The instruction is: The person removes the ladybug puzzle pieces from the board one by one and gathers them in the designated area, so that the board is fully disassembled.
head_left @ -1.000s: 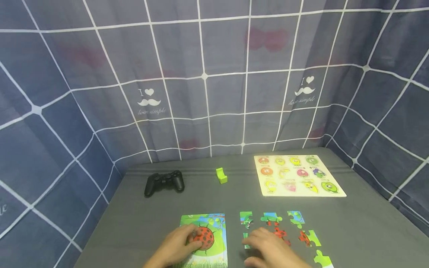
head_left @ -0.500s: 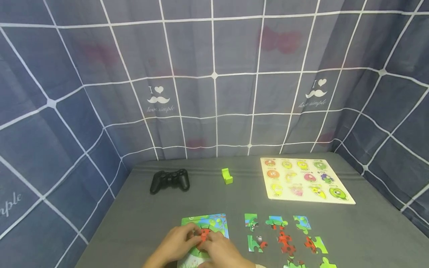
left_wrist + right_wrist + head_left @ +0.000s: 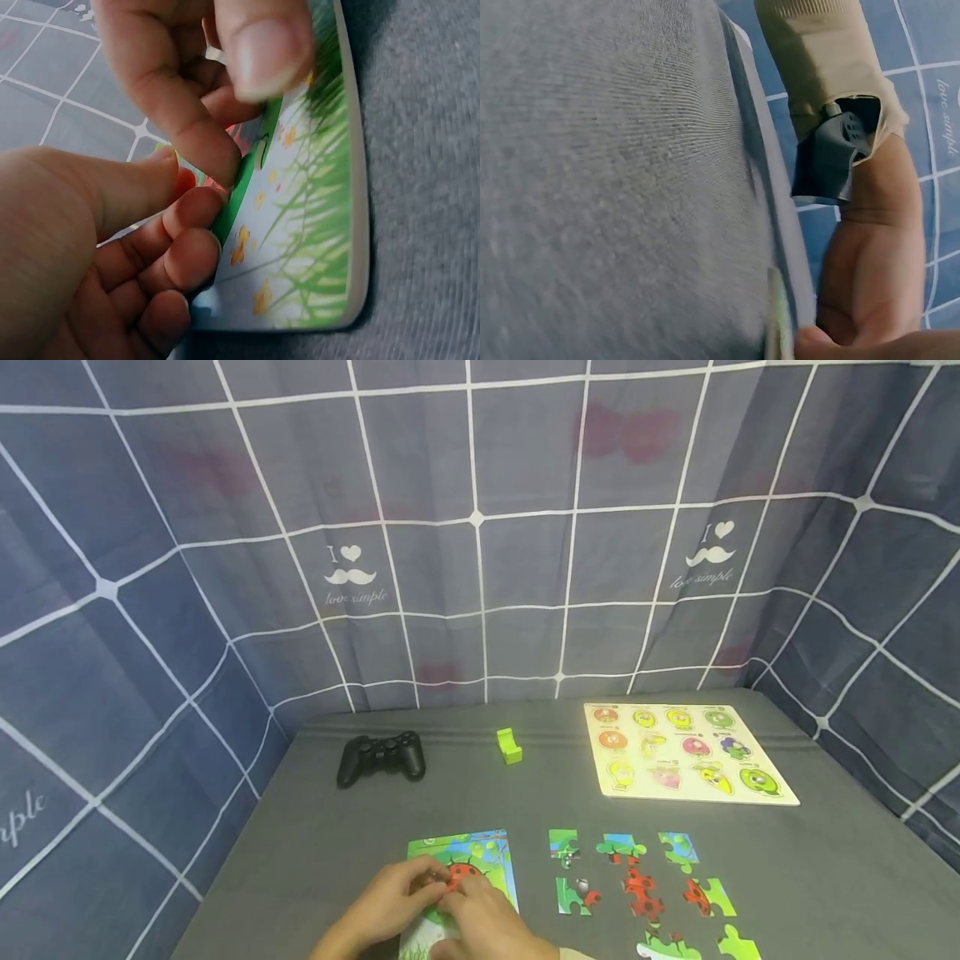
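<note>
In the head view, a ladybug picture board (image 3: 497,864) lies flat near the front, with grass and flowers along its lower edge. My left hand (image 3: 386,902) and right hand (image 3: 483,917) meet over the red ladybug, covering much of it. The left wrist view shows the left hand (image 3: 127,247) with curled fingers against the board (image 3: 300,255), its thumb close to the index finger. Fingers of the right hand (image 3: 165,82) reach in from above. Whether either hand pinches a small piece is hidden. In the right wrist view, the board's edge (image 3: 776,319) shows beside a hand.
Right of the board lie several loose jigsaw pieces in rows, including a red one (image 3: 642,893) and a green corner (image 3: 738,943). Behind are a black game controller (image 3: 381,757), a lime-green block (image 3: 509,747) and a fruit puzzle board (image 3: 686,752). Checked cloth surrounds the table.
My right hand has moved left from beside the loose jigsaw pieces onto the ladybug board, next to the left hand. The left hand has stayed on the board. The head view has shifted slightly.
</note>
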A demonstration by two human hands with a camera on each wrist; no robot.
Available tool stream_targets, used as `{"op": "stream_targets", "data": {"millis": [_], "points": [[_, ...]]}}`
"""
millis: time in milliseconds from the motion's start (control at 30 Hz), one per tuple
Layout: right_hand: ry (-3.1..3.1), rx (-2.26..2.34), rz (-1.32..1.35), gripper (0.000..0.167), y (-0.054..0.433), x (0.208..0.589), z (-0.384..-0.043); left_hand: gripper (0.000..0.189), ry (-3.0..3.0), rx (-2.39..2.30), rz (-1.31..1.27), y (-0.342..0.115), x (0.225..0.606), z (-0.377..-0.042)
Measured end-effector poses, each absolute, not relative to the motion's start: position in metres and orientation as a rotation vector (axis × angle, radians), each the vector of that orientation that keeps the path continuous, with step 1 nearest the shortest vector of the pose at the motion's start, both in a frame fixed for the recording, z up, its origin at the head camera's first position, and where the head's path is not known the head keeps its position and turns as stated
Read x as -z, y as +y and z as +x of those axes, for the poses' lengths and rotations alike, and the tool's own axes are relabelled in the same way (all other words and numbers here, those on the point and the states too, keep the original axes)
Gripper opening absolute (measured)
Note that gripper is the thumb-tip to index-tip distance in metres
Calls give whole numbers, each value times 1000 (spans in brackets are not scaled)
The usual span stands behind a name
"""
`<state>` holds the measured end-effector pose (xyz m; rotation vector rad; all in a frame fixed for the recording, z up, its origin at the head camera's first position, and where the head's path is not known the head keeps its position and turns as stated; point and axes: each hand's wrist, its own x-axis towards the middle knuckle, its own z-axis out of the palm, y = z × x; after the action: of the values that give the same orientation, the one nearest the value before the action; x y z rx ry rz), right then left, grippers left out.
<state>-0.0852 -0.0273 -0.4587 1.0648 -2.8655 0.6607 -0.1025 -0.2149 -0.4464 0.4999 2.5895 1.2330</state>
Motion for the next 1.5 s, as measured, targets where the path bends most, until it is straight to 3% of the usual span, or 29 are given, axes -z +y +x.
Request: {"op": "stream_targets", "data": {"millis": [267, 467, 733, 867, 1000, 1133, 1300, 1500], "points": [[-2977, -1046, 883, 32, -31, 464, -88, 25, 2463, -1337, 496, -214, 451, -102], [-2929, -1326, 813, 38, -30, 469, -84, 36, 2428, -1359, 325, -215, 452, -102], [-2907, -1251, 827, 41, -33, 473, -75, 40, 2496, -1302, 340, -211, 456, -105], [-2827, -1249, 892, 28, -25, 473, -73, 36, 2495, -1311, 368, -210, 456, -104], [-2711, -1492, 914, 21, 8, 462, -70, 33, 2461, -1325, 399, -207, 458, -102], [-2685, -1549, 801, 35, 70, 442, -64, 35, 2490, -1279, 428, -205, 452, -104], [-2811, -1472, 570, 33, 137, 440, -54, 33, 2684, -1121, 412, -204, 447, -103], [-2862, -1361, 620, 38, 161, 454, -54, 36, 2766, -1068, 331, -202, 444, -102]]}}
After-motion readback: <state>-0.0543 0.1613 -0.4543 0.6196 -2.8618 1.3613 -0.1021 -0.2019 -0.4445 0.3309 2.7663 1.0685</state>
